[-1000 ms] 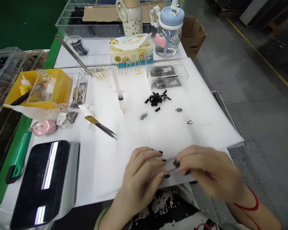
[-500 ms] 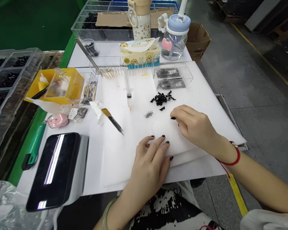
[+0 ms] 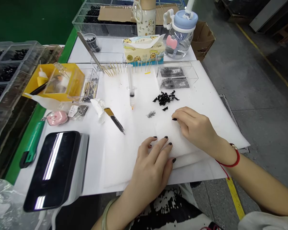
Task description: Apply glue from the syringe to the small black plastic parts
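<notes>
My left hand (image 3: 151,164) rests palm down with spread fingers on the front of the white foam sheet (image 3: 124,159). To its right, my right hand (image 3: 197,127) touches the foam with its fingers curled together; whether anything is between the fingertips is hidden. Beyond the hands lie a heap of small black parts (image 3: 165,98), one stray black piece (image 3: 165,109) and a little pile of tiny silvery bits (image 3: 151,114). A syringe (image 3: 131,88) lies farther left. Tweezers (image 3: 114,120) with their tips toward me lie left of my left hand.
Behind stand a row of toothpicks (image 3: 114,68), a clear box (image 3: 193,78), a tissue box (image 3: 144,51) and two drink bottles. On the left are a yellow bin (image 3: 73,68), a green cutter (image 3: 35,140) and a phone (image 3: 52,169) on a white stand.
The view has shifted slightly, so the table items appear a little farther right. Both hands hold nearly the same pose and place on the foam.
</notes>
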{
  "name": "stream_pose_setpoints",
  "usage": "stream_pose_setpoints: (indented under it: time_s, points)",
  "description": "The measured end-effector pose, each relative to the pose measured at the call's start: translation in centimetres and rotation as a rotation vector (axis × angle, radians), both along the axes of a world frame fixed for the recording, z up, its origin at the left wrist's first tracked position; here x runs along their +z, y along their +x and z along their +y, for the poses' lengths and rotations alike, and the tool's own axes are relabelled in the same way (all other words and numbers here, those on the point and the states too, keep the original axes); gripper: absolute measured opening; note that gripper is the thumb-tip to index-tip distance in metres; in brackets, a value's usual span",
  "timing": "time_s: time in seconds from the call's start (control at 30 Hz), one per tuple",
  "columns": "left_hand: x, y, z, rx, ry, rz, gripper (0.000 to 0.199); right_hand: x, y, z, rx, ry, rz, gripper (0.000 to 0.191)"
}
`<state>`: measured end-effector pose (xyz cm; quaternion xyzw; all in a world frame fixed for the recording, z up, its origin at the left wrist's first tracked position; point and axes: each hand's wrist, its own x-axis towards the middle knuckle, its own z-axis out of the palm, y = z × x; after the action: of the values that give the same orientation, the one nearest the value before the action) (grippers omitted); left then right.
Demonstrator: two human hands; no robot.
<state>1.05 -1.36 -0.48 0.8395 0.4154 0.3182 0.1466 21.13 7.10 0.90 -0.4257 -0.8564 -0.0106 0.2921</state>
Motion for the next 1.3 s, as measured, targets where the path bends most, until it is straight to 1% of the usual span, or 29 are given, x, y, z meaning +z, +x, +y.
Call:
stream_pose_setpoints:
  time_s: [0.33, 0.53, 0.67, 0.8, 0.93, 1.07, 1.13, 1.2, 1.3]
  points:
    - [0.1, 0.1, 0.1, -0.009, 0.018, 0.005, 0.029, -0.5, -0.3, 0.0, 0.002, -0.003, -0.042, 0.013]
    - [0.2, -0.1, 0.2, -0.02, 0.008, 0.001, 0.028, -0.8, -0.4, 0.1, 0.01, -0.011, -0.042, 0.019]
    - [0.3, -0.1, 0.1, -0.018, -0.02, -0.001, 0.029, -0.6, -0.4, 0.0, -0.021, -0.005, 0.026, 0.025]
    - [0.3, 0.0, 0.1, -0.017, -0.035, 0.004, 0.028, 0.0, -0.3, 0.1, -0.086, -0.021, 0.125, 0.018]
    - [0.4, 0.0, 0.0, -0.012, -0.045, 0.006, 0.028, 0.4, 0.1, 0.1, -0.124, -0.104, 0.209, 0.014]
    - [0.4, -0.1, 0.0, -0.015, -0.038, -0.003, 0.027, 0.7, 0.5, -0.3, -0.097, -0.259, 0.307, 0.013]
    - [0.3, -0.1, 0.0, -0.014, -0.041, -0.004, 0.027, 0.9, 0.6, -0.4, -0.073, -0.304, 0.315, 0.011]
    - [0.3, -0.1, 0.0, -0.013, -0.049, -0.001, 0.028, 1.1, 0.8, -0.3, -0.049, -0.296, 0.294, 0.009]
    - [0.2, -0.1, 0.0, -0.021, -0.048, 0.002, 0.03, 1.4, 1.1, 0.2, -0.005, -0.236, 0.213, 0.009]
